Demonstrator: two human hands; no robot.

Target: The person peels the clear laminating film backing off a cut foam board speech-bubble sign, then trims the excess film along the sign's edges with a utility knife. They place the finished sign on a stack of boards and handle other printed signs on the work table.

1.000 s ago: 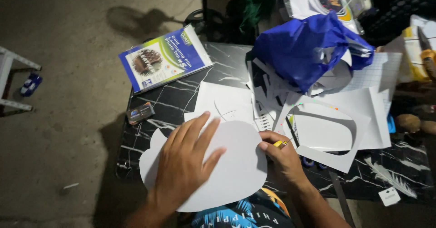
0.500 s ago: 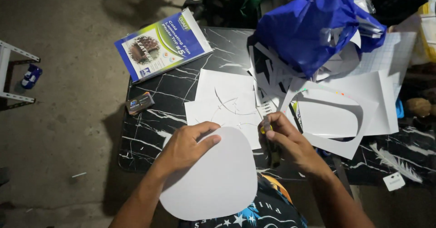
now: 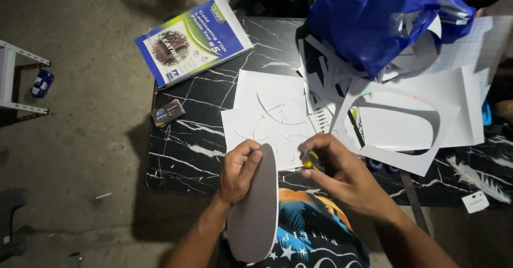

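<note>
Over the table's near edge, left hand (image 3: 240, 172) grips an upturned cutout (image 3: 257, 209), exposing its rim; right hand (image 3: 342, 174) pinches a yellow tool (image 3: 310, 161).

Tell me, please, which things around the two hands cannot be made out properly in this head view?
- Yellow tool: mostly hidden inside the right hand, so its kind is unclear.
- Oval cut-out, pinched by the left hand: turned nearly edge-on, its far face unseen.
- Blue plastic bag: contents covered, top cut off by the frame edge.
- Small dark card on the marble table: too small to identify.
</note>
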